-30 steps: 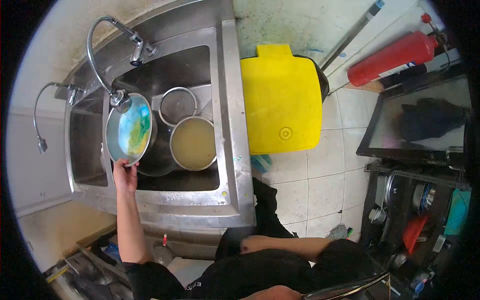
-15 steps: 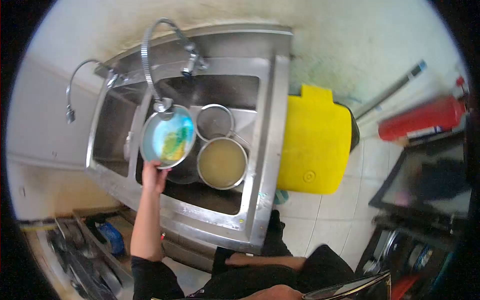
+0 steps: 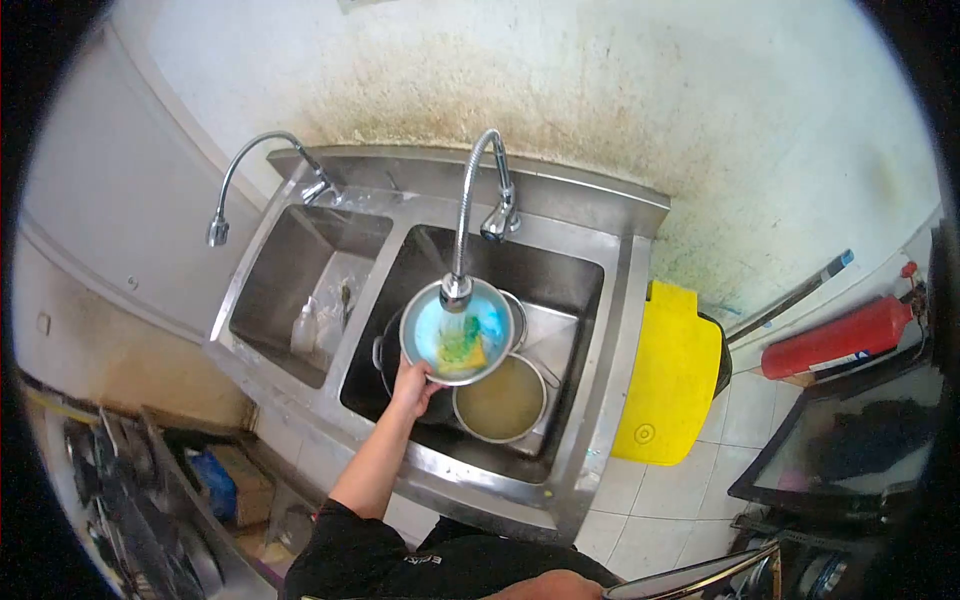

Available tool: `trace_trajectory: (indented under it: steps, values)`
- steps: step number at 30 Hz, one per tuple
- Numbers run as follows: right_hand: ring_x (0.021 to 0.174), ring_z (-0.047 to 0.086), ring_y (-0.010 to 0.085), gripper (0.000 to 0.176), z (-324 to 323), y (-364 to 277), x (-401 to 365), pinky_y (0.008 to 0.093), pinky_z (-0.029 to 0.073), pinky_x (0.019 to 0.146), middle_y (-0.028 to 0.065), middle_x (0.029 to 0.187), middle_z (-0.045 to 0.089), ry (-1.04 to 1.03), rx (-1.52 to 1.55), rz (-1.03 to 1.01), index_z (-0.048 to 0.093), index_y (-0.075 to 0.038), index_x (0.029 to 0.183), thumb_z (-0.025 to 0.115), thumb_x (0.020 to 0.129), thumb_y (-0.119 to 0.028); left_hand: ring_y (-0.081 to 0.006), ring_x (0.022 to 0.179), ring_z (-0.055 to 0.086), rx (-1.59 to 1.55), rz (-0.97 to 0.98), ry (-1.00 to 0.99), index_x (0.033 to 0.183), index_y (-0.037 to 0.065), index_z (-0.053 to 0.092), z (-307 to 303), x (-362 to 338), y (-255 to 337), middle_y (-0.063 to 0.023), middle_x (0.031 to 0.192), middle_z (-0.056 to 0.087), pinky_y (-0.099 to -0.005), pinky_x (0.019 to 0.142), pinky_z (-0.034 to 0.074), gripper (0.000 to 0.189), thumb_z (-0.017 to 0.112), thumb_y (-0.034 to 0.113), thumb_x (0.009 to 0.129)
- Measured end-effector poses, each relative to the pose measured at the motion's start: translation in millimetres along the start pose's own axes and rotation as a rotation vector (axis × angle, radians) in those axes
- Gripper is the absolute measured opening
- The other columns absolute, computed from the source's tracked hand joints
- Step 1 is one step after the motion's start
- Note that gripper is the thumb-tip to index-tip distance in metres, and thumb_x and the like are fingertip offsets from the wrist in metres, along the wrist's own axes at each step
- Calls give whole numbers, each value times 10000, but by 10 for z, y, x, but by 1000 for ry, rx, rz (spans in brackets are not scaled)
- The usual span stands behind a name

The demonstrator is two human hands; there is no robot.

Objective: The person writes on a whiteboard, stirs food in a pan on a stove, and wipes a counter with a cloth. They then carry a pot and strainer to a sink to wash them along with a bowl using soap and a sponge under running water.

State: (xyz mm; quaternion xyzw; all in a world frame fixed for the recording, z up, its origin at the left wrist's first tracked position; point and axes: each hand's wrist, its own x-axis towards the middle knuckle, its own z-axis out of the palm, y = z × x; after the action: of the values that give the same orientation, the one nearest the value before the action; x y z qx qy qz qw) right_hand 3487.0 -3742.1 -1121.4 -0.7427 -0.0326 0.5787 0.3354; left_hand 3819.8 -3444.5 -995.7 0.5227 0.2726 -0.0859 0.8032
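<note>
My left hand grips the near rim of a round metal bowl, held over the larger sink basin. Bluish, soapy-looking liquid lies in the bowl with a yellow and green sponge. Directly above it hangs the faucet head on its flexible neck. Close to the bowl's right, a pot of cloudy yellowish liquid stands in the basin. A dark pan is partly hidden under the bowl, and another round rim shows behind it. My right hand is out of view.
At left, the smaller basin holds a clear bottle, with a second faucet above. A yellow bin stands right of the sink, a red fire extinguisher farther right. Clutter fills a low shelf at lower left.
My view has shifted, so the sink sits lower and farther right in it. My left hand still grips the bowl under the faucet. My right forearm, visible before, has left view.
</note>
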Motion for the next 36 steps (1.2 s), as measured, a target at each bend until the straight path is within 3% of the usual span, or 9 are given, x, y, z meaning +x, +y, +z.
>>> trace_trajectory:
  steps: [6, 9, 10, 12, 14, 16, 18, 27, 36]
  values:
    - [934, 553, 194, 329, -174, -488, -705, 353, 447, 783, 110, 1017, 598, -163, -118, 10, 541, -32, 1110, 509, 801, -142, -280, 920, 559, 49, -24, -171, 1312, 145, 175, -77, 75, 296, -145, 1154, 429, -343, 551, 564, 709, 376, -39, 657]
    - [924, 557, 183, 332, -838, -1230, -1068, 348, 451, 775, 104, 1009, 603, -482, -347, -361, 540, -30, 1115, 515, 802, -137, -290, 934, 554, 38, -54, -217, 1322, 165, 145, -104, 84, 368, -150, 1177, 407, -343, 552, 566, 746, 370, -59, 646]
    - [893, 570, 162, 301, -1129, -1538, -1178, 314, 464, 732, 86, 980, 612, -150, 242, -88, 560, -42, 1089, 537, 798, -116, -293, 943, 553, 20, -76, -231, 1330, 182, 120, -139, 84, 379, -153, 1193, 393, -339, 556, 567, 776, 364, -77, 640]
    - [781, 595, 224, 168, -1779, -2784, -1163, 323, 467, 676, 117, 867, 609, 690, 207, -392, 582, -28, 955, 516, 820, -104, -302, 979, 534, -12, -122, -288, 1330, 192, 121, -223, 101, 368, -158, 1208, 381, -356, 570, 566, 789, 365, -81, 631]
    - [850, 581, 280, 196, -2233, -3274, -525, 346, 465, 714, 125, 913, 592, 1036, -59, -567, 577, -54, 976, 529, 788, -79, -300, 952, 537, 8, -97, -268, 1331, 185, 116, -235, 91, 346, -151, 1211, 375, -359, 552, 566, 787, 390, -55, 633]
    - [936, 538, 309, 375, -2535, -3489, 269, 351, 441, 782, 162, 1111, 508, 1047, -350, -602, 501, -129, 1129, 578, 764, -168, -294, 945, 539, 2, -74, -293, 1333, 188, 116, -272, 101, 332, -149, 1212, 375, -350, 541, 565, 791, 387, -57, 631]
    - [1062, 461, 350, 450, -2579, -3681, 776, 402, 397, 875, 256, 1117, 470, 854, -688, -179, 406, -124, 1214, 520, 780, -151, -288, 937, 542, 10, -54, -308, 1335, 191, 116, -325, 101, 326, -147, 1212, 375, -340, 530, 564, 795, 385, -59, 629]
    - [818, 584, 344, 364, -2716, -3423, 1732, 431, 476, 654, 203, 904, 583, 752, -605, -228, 443, -5, 1068, 504, 744, -159, -272, 902, 559, 22, -11, -280, 1360, 241, 74, -379, 131, 264, -134, 1233, 371, -310, 495, 552, 852, 387, -68, 630]
    - [910, 571, 321, 281, -2665, -3483, 1644, 404, 437, 807, 195, 1003, 575, 727, -667, -199, 595, -17, 934, 434, 757, -163, -248, 867, 555, -31, -56, -277, 1362, 245, 88, -271, 151, 171, -111, 1216, 377, -303, 473, 546, 854, 388, -67, 625]
